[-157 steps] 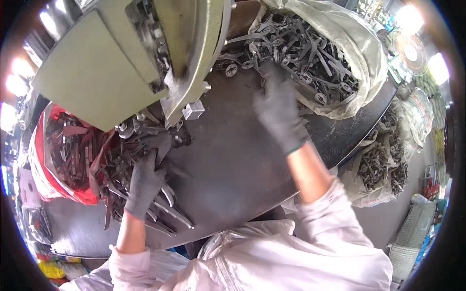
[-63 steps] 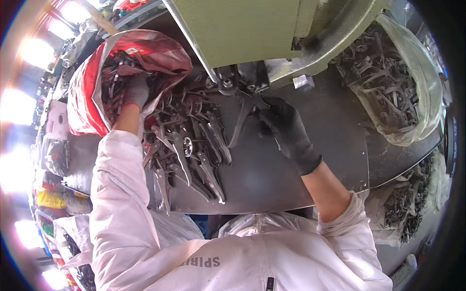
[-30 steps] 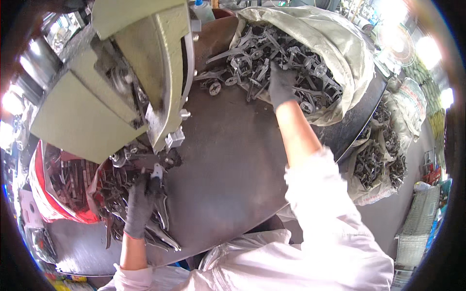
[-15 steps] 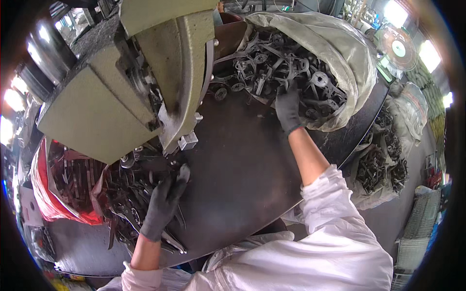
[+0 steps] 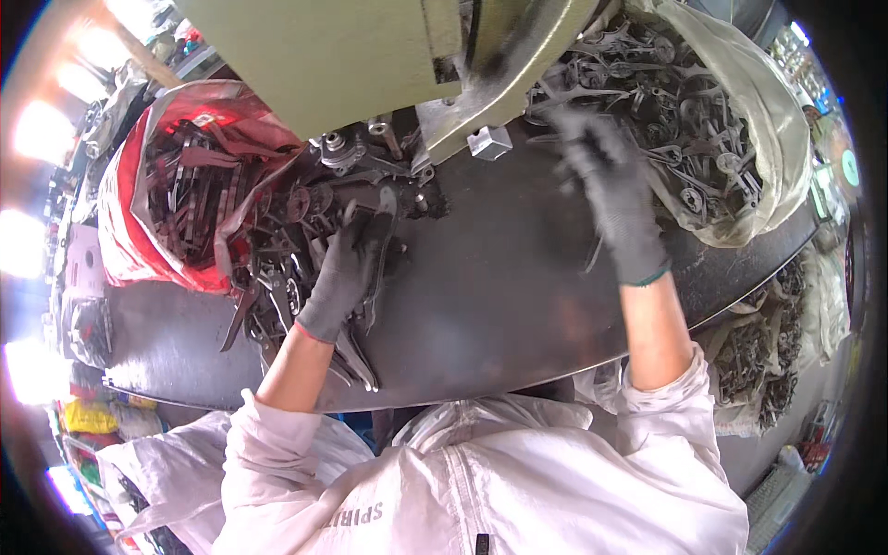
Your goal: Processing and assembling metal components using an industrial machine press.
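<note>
My left hand (image 5: 344, 273), in a dark grey glove, is at the pile of dark metal parts (image 5: 277, 282) on the table. Its fingers curl round a long, dark, curved metal part (image 5: 375, 277), just below the pale metal block of the machine. My right hand (image 5: 610, 190), gloved the same way, is smeared by motion left of the pale woven sack (image 5: 777, 139). Thin ends of a grey metal part (image 5: 593, 256) stick out past this hand; the part's shape is blurred. Grey metal castings (image 5: 712, 139) fill that sack.
A heavy olive-green machine (image 5: 351, 65) overhangs the far side of the dark table (image 5: 490, 305). At the left stands a red-and-white sack (image 5: 125, 222) of dark strips. Another sack of parts (image 5: 758, 361) is beyond the table's right edge.
My right hand has come out of the castings with a grey part and moved left. The view has swung, shifting the scene. My left hand stays by the dark pile.
</note>
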### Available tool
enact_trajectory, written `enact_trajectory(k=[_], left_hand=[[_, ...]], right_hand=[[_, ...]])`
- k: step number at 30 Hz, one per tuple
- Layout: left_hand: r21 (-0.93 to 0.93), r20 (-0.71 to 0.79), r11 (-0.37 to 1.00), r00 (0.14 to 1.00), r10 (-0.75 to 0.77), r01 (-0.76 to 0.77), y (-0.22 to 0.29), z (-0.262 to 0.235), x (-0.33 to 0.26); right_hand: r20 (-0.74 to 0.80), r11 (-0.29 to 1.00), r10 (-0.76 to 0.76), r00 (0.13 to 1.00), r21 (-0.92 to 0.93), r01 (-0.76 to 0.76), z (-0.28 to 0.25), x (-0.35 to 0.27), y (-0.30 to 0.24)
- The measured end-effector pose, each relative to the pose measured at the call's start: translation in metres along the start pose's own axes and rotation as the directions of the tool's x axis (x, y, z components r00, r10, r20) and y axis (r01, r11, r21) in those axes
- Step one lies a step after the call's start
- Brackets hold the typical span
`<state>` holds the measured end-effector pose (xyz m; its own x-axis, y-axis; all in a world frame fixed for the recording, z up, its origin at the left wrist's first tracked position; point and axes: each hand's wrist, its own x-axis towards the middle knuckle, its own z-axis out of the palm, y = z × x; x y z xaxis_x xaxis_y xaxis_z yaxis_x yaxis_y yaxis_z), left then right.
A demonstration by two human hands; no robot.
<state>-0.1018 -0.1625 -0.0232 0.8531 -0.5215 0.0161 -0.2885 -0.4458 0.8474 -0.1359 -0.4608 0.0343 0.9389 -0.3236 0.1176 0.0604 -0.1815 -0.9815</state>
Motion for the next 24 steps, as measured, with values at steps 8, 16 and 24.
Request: enact_trajectory(k=[8,16,24], left_hand=[[-0.042,-0.066,0.997,0.996,0.06,-0.063,0.01,-0.005,0.018],[0.709,0.06,0.67,0.965,0.255,-0.221,-0.011,-0.007,0.03],[0.918,-0.176,0.385,0.965,0.194,0.09,-0.077,-0.161,0.095]], right_hand=[[0.345,0.835,0.261,0.902,0.387,-0.39,0.091,-0.031,0.02],[0.346,0.901,0.213,0.914,0.293,-0.32,0.112,-0.033,0.036],[0.339,0.871,0.278,0.899,0.306,-0.384,0.115,-0.039,0.045]])
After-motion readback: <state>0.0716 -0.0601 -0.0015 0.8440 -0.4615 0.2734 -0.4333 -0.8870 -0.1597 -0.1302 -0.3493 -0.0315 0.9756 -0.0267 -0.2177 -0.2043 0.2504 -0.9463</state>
